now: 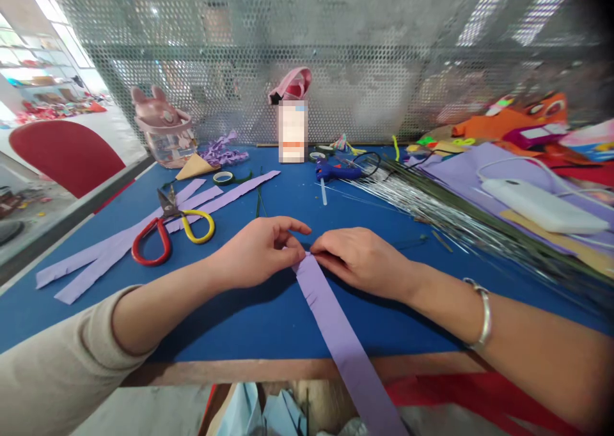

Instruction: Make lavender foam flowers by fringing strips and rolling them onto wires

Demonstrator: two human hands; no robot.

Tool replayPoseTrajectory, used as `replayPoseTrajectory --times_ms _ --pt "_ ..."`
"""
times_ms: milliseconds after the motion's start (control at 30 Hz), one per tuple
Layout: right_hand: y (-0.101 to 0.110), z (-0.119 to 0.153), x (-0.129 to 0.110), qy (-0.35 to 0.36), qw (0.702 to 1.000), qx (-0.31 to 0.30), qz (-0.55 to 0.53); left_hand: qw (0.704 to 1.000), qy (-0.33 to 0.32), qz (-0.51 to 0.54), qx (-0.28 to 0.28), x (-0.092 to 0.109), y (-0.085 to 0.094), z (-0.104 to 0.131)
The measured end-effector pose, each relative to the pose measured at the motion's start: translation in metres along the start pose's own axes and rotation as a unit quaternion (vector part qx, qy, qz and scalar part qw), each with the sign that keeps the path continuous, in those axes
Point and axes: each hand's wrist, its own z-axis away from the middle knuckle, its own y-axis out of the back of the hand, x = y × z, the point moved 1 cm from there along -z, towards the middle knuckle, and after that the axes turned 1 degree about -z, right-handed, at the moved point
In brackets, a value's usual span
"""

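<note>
Between my two hands is the top end of a long purple paper strip (338, 337), which runs down over the table's front edge. My left hand (261, 249) pinches one corner of that end between thumb and finger, the other fingers loosely curled. At the other corner, my right hand (362, 260) has its fingertips closed on the strip. Small cuts show along the strip's left side near the top. Left of my hands lie scissors (169, 222) with one red and one yellow handle, blades pointing away, over more purple strips (103, 257).
Behind sit a roll of green tape (224, 178), a purple shredded pile (224, 149), a pink-lidded jar (167, 132) and a blue glue gun (336, 169). Wire stems (412, 196), a white power bank (542, 204) and coloured felt (513, 123) crowd the right. A perforated metal panel (336, 33) stands behind.
</note>
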Motion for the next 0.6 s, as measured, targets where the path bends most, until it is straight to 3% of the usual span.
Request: replayPoseTrajectory --times_ms 133,233,333,400,467,533,600 --pt "-0.002 -0.002 -0.001 -0.02 0.998 -0.062 -0.026 0.998 0.006 -0.051 -0.021 -0.002 -0.002 0.0" --pt "0.008 -0.006 -0.002 -0.028 0.992 -0.112 -0.053 0.994 -0.007 -0.109 -0.012 -0.004 0.0 0.0" --pt "0.028 -0.008 0.01 -0.067 0.993 -0.054 -0.077 0.977 -0.051 -0.202 0.035 -0.006 0.005 -0.002" --pt "0.041 -0.008 0.028 -0.154 0.985 0.038 -0.07 0.96 -0.073 -0.262 0.072 -0.009 0.008 -0.004" --pt "0.047 -0.009 0.054 -0.255 0.962 0.085 -0.043 0.943 -0.085 -0.307 0.094 -0.012 0.01 -0.008" --pt "0.045 -0.014 0.082 -0.319 0.946 0.052 -0.003 0.934 -0.096 -0.33 0.094 -0.015 0.009 -0.011" --pt "0.036 -0.023 0.109 -0.334 0.94 -0.007 0.075 0.932 -0.114 -0.334 0.088 -0.018 0.007 -0.012"
